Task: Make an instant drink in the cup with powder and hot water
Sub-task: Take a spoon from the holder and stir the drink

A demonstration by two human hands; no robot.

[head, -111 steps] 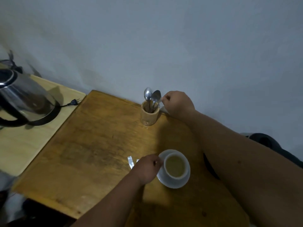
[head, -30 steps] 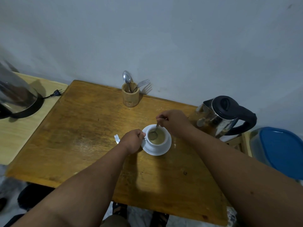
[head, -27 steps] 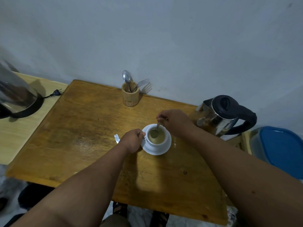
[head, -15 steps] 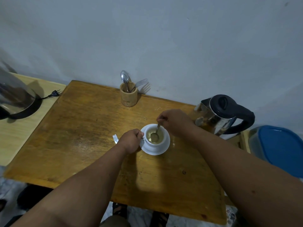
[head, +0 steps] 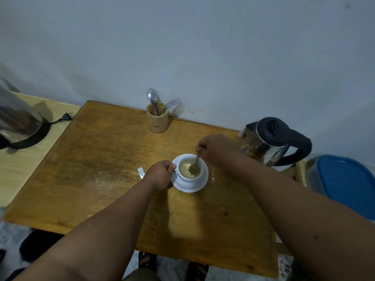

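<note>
Wooden table (head: pixel 97 175) fills most of the view, its far edge against the pale wall (head: pixel 203 47) at 12 o'clock and its near edge running across the bottom, with patterned floor (head: pixel 12 228) showing below it. Both forearms reach in from 5 and 7 o'clock and meet near the table's middle. At 9 o'clock a lighter side table (head: pixel 24 167) butts against the left edge and carries a steel kettle (head: pixel 18 120) on a black base, its plug (head: pixel 66 117) lying loose beside it. At 3 o'clock a second kettle (head: pixel 269 142) with a black lid and handle stands at the right edge, just behind the right wrist; beyond it sits a tub with a blue lid (head: pixel 349 183). Bare wood lies open to the left of the cup and toward the near edge. A holder (head: pixel 157 120) at 12 o'clock keeps a spare spoon (head: pixel 152 97) and a fork (head: pixel 172 103) upright, well apart from the hands. The cup (head: pixel 189 179) stands on a white saucer (head: pixel 192 187) at centre, holding pale, frothy drink. The left hand (head: pixel 160 175) is curled at the cup's 9 o'clock side, fingers closed at its handle. The right hand (head: pixel 215 149) hovers at the cup's 1 o'clock, fingers pinched on a spoon (head: pixel 195 165) whose bowl dips into the drink. A torn sachet scrap (head: pixel 141 172) lies just left of the left hand.
</note>
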